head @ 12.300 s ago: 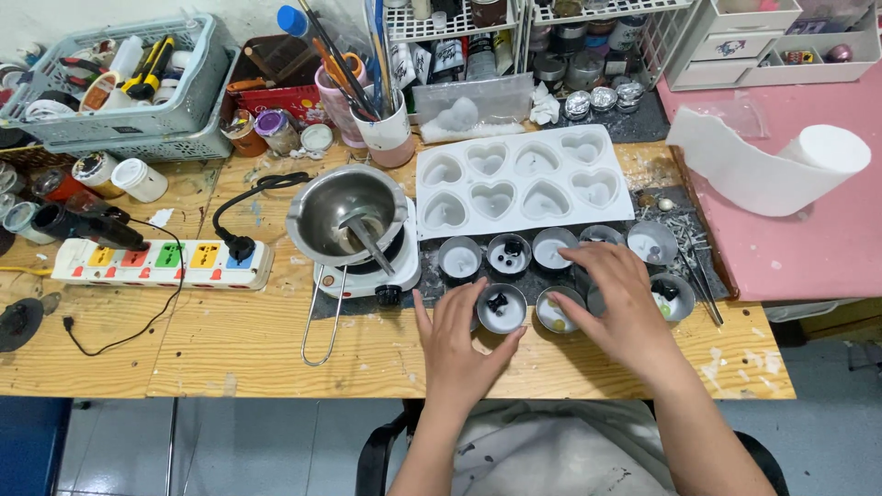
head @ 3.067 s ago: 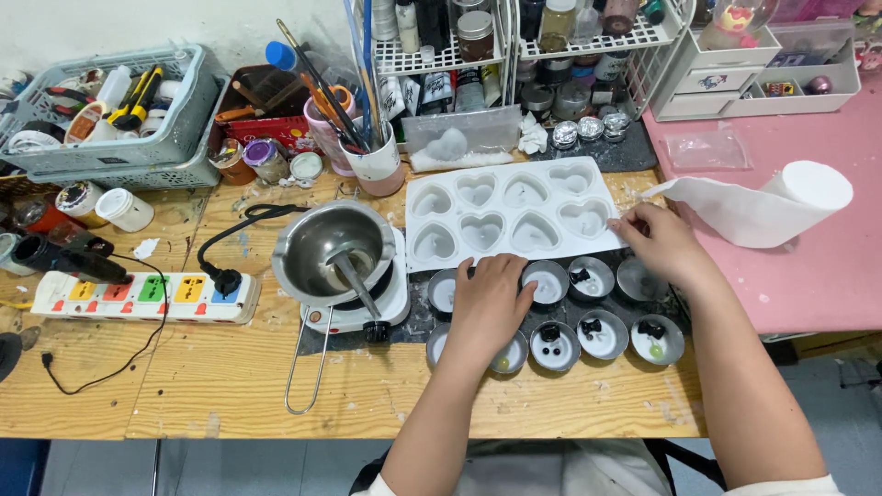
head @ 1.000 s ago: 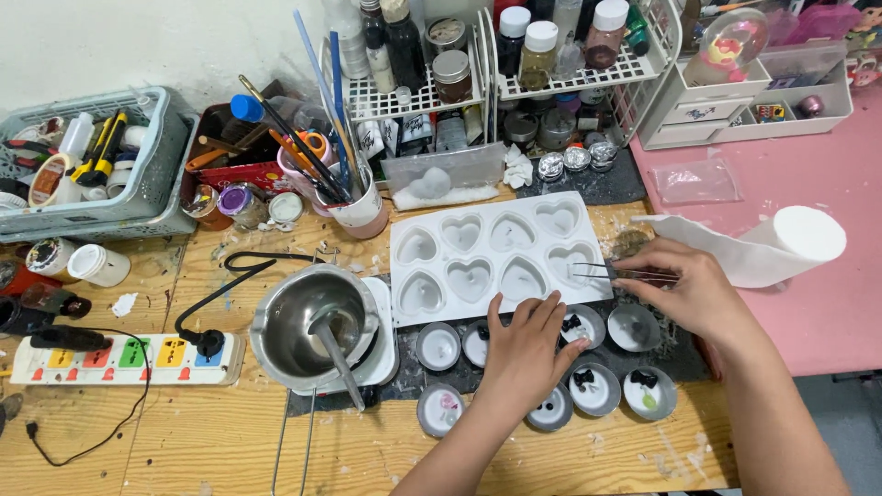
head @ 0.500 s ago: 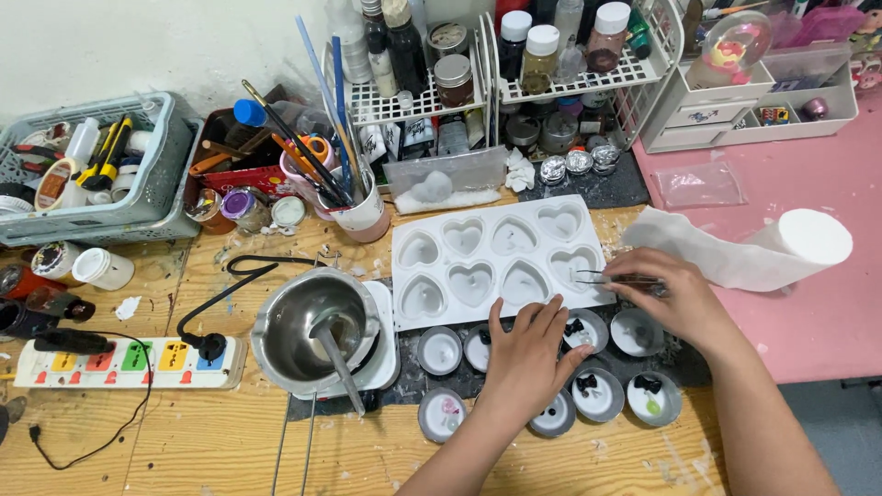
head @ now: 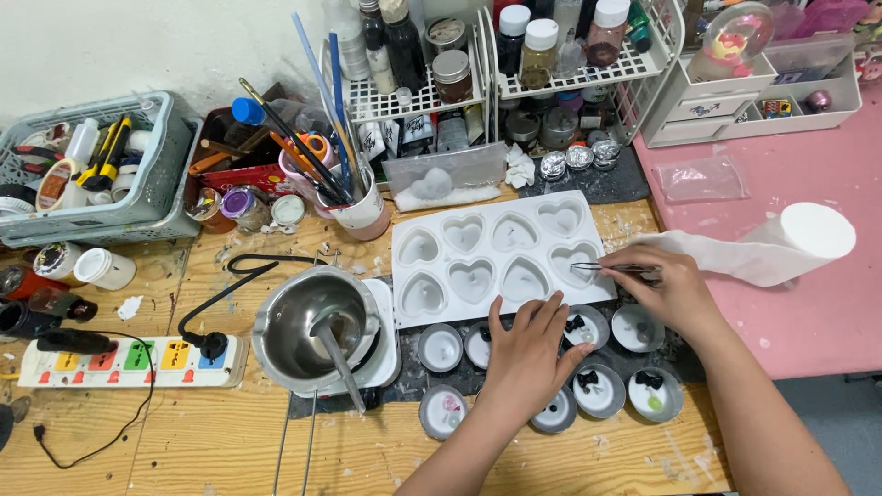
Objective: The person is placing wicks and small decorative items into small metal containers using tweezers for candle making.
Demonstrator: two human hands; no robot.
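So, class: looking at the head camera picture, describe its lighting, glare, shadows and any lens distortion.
Head view: even, soft overhead light; bright glare inside the shiny steel melting pot; only faint shadows under the left hand and the right hand holding thin metal tweezers; the wooden table edge bows slightly, which suggests a wide lens; focus sharp throughout.

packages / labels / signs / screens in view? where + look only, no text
Labelled bottles: wire rack, back centre; dark and amber glass, white caps.
Clear plastic bag: pink surface, right; flat, see-through.
Power strip: left of the metal pot; white, coloured switch labels.
White jar: left, below the grey basket; small, round.
No signs or screens.
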